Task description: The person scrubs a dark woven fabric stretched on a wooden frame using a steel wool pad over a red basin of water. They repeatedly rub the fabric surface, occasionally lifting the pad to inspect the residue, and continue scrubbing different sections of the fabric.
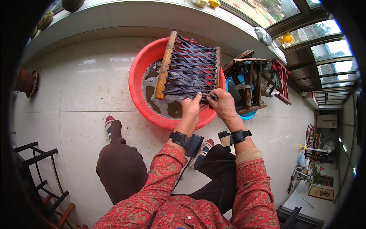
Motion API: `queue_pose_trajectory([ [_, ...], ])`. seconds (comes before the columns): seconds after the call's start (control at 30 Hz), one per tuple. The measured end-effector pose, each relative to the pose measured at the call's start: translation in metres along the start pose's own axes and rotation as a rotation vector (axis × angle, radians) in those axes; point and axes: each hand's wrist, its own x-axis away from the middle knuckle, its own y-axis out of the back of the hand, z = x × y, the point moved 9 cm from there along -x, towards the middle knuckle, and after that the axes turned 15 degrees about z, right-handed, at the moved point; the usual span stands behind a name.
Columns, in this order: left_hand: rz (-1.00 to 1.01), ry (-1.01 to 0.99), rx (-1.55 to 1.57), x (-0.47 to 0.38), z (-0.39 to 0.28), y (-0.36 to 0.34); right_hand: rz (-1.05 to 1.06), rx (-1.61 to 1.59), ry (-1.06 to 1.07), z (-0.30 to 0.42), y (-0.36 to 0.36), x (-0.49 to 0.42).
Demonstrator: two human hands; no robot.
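A folding stool with wooden rails and a woven seat of dark straps (191, 68) rests tilted across a red plastic basin (136, 94). Murky, foamy water (154, 103) stands in the basin. At the near end of the weave, my left hand (191, 108) grips the dark straps, thumb on top. My right hand (224, 104) is closed beside it, at the stool's near right corner. A small dark, rough-textured thing (213, 97) shows between its fingers; it may be a scrubber or a bunched strap. The stool's legs are mostly hidden.
Other wooden folding stools (251, 83) lean over a blue basin (249, 115) at the right, with a red stool (281, 81) beyond. A low white ledge (120, 18) runs behind. Black metal stool frames (37, 154) stand at left, near a potted plant's pot (27, 83).
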Motion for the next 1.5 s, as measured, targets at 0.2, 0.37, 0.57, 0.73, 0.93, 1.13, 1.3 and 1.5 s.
queue_pose_trajectory([
  [0.2, -0.065, -0.006, 0.074, 0.001, 0.006, 0.007, -0.022, 0.113, 0.04, 0.02, -0.015, -0.005],
  [0.37, -0.053, -0.007, 0.104, 0.003, 0.008, 0.005, 0.218, 0.182, -0.067, -0.001, -0.002, 0.0],
  [0.57, -0.014, -0.119, 0.116, -0.005, -0.006, 0.005, -0.059, -0.135, -0.151, -0.031, 0.031, 0.002],
  [0.73, 0.07, -0.031, 0.255, -0.016, 0.0, -0.002, -0.188, 0.036, -0.012, -0.002, 0.001, -0.009],
  [0.93, -0.007, -0.024, 0.209, -0.013, 0.002, 0.002, -0.088, 0.152, -0.044, 0.006, -0.011, -0.019],
  [1.13, -0.021, 0.019, 0.25, -0.011, 0.007, 0.006, 0.117, 0.195, -0.186, -0.004, 0.003, -0.017],
  [1.3, 0.02, -0.046, 0.22, -0.01, 0.001, 0.005, -0.13, 0.007, -0.159, 0.004, 0.019, -0.019],
  [1.5, -0.019, -0.009, 0.285, -0.01, 0.005, 0.01, -0.042, 0.249, 0.04, 0.028, -0.012, -0.024],
])
